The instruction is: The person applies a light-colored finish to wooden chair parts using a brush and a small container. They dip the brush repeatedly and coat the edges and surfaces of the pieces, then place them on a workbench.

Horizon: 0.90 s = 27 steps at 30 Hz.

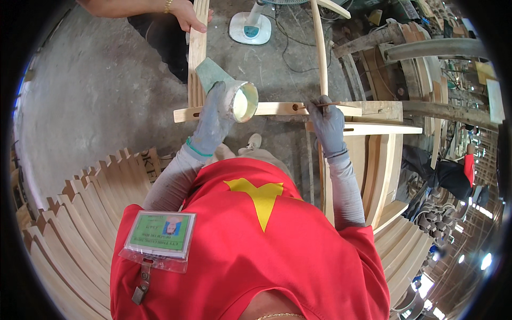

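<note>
The cup is held in front of the wooden rail by the gloved left grip, which is curled around its side; its mouth is turned upward, and a pale substance is seen inside. A thin stick is pinched by the gloved right grip over the rail, near a hole. A grooved post is held by a co-worker's hand. On the red shirt, a badge is clipped, its green card carrying a photo and inverted print.
</note>
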Each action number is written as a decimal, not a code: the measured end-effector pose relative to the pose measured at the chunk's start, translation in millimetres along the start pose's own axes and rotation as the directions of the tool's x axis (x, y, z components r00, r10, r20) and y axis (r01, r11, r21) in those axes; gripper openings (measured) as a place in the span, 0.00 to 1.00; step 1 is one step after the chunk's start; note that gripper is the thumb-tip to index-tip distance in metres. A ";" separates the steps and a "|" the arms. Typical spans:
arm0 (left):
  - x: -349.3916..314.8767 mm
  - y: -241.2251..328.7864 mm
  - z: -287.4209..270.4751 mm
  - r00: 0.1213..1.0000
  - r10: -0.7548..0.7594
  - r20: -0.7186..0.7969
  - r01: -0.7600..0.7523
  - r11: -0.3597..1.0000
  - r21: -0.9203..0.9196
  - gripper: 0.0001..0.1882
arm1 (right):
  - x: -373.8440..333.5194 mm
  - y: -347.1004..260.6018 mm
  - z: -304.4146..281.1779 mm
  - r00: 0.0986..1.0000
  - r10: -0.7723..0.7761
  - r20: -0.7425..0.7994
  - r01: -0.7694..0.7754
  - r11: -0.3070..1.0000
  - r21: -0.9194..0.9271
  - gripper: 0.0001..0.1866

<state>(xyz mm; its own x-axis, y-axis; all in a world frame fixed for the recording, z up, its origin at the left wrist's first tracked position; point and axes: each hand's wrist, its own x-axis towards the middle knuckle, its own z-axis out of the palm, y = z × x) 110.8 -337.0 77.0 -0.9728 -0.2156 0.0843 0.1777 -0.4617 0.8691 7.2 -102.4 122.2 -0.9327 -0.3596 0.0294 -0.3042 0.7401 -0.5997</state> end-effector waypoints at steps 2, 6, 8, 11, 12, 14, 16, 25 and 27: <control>-1.5 -2.9 -3.1 1.000 -0.010 0.005 0.010 1.000 0.008 0.18 | -1.2 -3.5 1.7 1.000 -0.016 -0.007 0.016 0.999 -0.039 0.09; 5.0 -10.1 -13.9 0.994 0.088 0.059 -0.099 0.971 0.217 0.19 | 11.8 4.3 10.4 0.992 0.124 -0.022 -0.115 0.962 0.248 0.06; 5.0 -12.7 -15.5 0.999 0.047 0.011 -0.048 0.986 0.160 0.20 | 12.9 15.2 8.6 0.990 0.127 -0.056 -0.106 0.951 0.292 0.05; 4.8 -11.2 -14.9 0.997 -0.005 -0.080 0.021 0.980 0.200 0.23 | 7.6 19.3 0.7 0.989 0.123 -0.087 -0.093 0.950 0.297 0.09; 4.2 -14.7 -18.2 0.996 -0.029 -0.084 0.040 0.991 0.125 0.21 | 4.2 18.2 -4.9 0.993 0.098 -0.072 -0.066 0.932 0.357 0.08; 5.2 -11.8 -16.1 0.983 -0.132 -0.127 0.114 0.984 -0.137 0.22 | 1.1 1.1 -16.3 0.992 0.114 -0.056 -0.069 0.851 0.521 0.07; 8.5 7.5 -1.9 0.941 -0.296 -0.163 0.181 0.849 -0.495 0.22 | -1.3 -32.4 -35.6 0.987 0.159 -0.017 -0.116 0.785 0.609 0.06; -15.8 46.4 13.5 0.941 0.320 -0.112 -0.184 0.760 0.623 0.28 | -11.9 -120.1 -30.0 0.988 -0.153 -0.026 0.118 0.629 0.768 0.10; -27.4 43.8 15.0 0.914 0.274 -0.299 -0.082 0.846 0.526 0.26 | -16.2 -115.9 -22.9 0.977 -0.209 0.030 0.141 0.750 0.646 0.09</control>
<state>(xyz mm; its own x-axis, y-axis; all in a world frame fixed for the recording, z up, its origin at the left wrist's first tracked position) 143.1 -338.4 120.1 -0.7965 -0.5804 0.1695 0.1516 0.0797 0.9852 53.1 -169.4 209.5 -0.8420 -0.5235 0.1303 -0.2342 0.1371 -0.9625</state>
